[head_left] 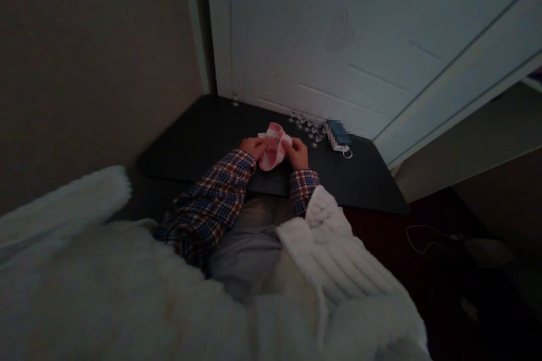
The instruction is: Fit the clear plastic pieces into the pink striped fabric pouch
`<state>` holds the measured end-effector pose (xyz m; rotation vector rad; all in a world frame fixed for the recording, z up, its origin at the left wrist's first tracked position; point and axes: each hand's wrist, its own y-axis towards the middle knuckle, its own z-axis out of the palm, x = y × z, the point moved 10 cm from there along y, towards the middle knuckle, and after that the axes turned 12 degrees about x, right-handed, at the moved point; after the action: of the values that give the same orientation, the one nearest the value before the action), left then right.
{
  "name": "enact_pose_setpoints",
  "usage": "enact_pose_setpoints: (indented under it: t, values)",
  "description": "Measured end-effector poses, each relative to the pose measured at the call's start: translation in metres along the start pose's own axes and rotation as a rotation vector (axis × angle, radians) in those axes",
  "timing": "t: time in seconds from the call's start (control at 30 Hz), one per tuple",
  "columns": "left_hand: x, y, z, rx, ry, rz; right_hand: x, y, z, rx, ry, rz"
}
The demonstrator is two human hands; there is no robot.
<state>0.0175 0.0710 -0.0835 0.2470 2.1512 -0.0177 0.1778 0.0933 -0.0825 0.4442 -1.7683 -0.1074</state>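
Note:
Both of my hands hold a small pink and white cloth item [272, 152] over the near edge of a black table [199, 135]. My left hand [254, 147] grips its left side with fingers closed. My right hand [297, 153] pinches its right side. Both arms wear plaid sleeves under a fluffy white coat. The room is dim, so I cannot make out what the cloth item is.
A row of several small clear glass pieces [308, 126] lies at the table's back edge, next to a blue object [339, 135] with a white loop. A white door [339, 39] stands behind the table. A cable [419, 237] lies on the dark floor at right.

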Motion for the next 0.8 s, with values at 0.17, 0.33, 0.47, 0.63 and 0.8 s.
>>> enact_pose_setpoints:
  t: [0.17,0.33,0.47,0.63,0.8]
  values:
    - [-0.005,-0.001,0.005,0.019,-0.044,0.030,-0.002,-0.001,-0.003,-0.022,-0.028,0.015]
    - [-0.013,-0.003,0.008,0.023,-0.141,0.089,-0.005,-0.001,-0.009,-0.059,-0.059,0.034]
    - [-0.014,-0.002,0.009,0.033,-0.169,0.117,-0.008,-0.001,-0.012,-0.083,-0.073,0.051]
    - [-0.012,0.000,0.011,0.063,-0.098,0.105,-0.010,-0.001,-0.013,-0.095,-0.083,0.065]
    - [-0.013,0.000,0.011,0.071,-0.055,0.107,-0.011,-0.002,-0.014,-0.101,-0.085,0.074]
